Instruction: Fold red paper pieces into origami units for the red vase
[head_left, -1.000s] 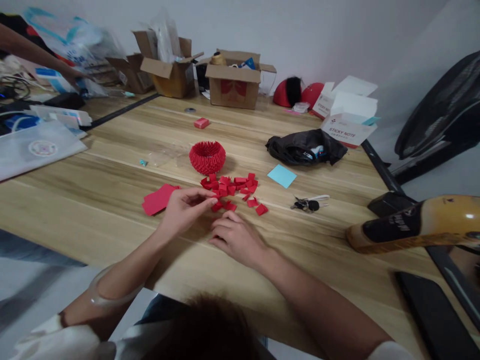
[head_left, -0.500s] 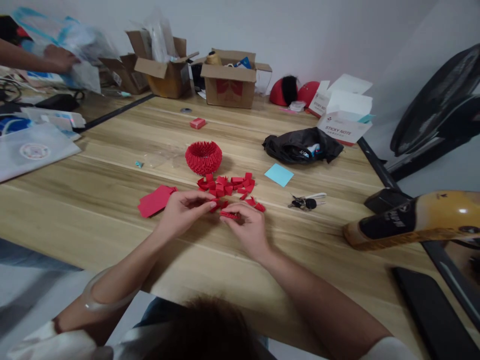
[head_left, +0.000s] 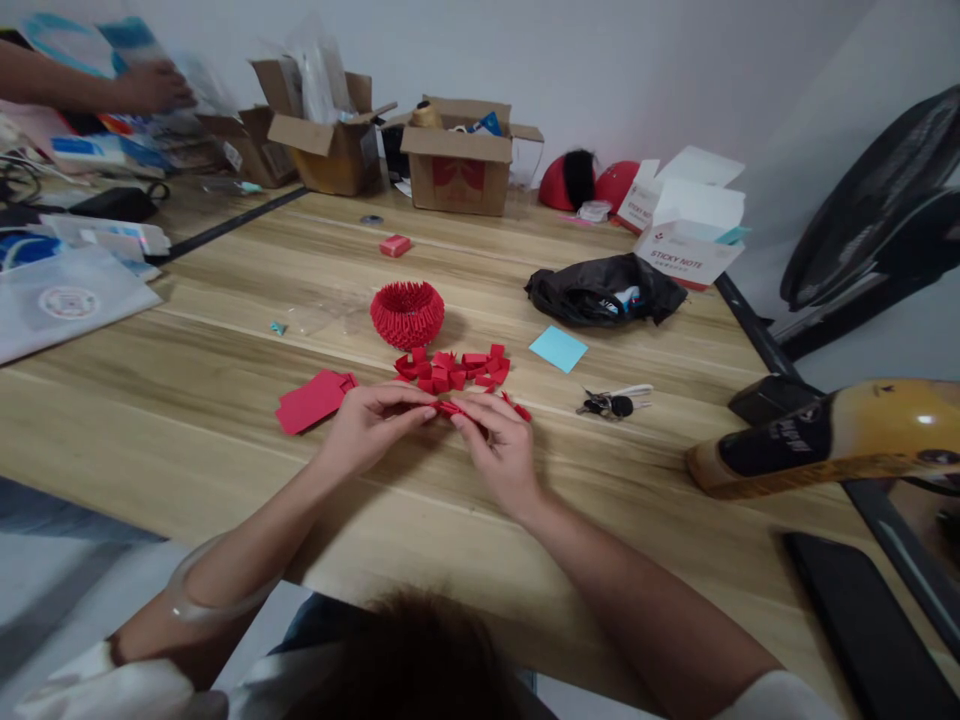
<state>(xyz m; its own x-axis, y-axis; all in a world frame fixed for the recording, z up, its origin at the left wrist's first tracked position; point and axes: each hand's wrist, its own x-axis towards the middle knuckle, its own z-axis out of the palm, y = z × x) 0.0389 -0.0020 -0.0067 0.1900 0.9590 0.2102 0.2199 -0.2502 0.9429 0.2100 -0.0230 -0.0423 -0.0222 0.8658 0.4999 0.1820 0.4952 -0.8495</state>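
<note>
My left hand (head_left: 371,425) and my right hand (head_left: 499,445) meet over the wooden table (head_left: 225,400), both pinching a small folded red paper piece (head_left: 448,408) between their fingertips. Just beyond them lies a scatter of several folded red paper pieces (head_left: 457,368). Behind that stands a round red bowl built of paper pieces (head_left: 407,312). A small stack of flat red paper sheets (head_left: 313,399) lies left of my left hand.
A blue sticky note (head_left: 558,349), keys (head_left: 613,405) and a black bag (head_left: 600,290) lie to the right. Cardboard boxes (head_left: 461,155) and a sticky-note box (head_left: 690,235) line the far edge. Another person's hand (head_left: 154,88) handles plastic bags at far left. A yellow-and-black object (head_left: 825,435) juts in at right.
My right hand rose from the table, picked up a red piece and brought it to my left hand's fingertips. The other person's hand moved upward among the bags.
</note>
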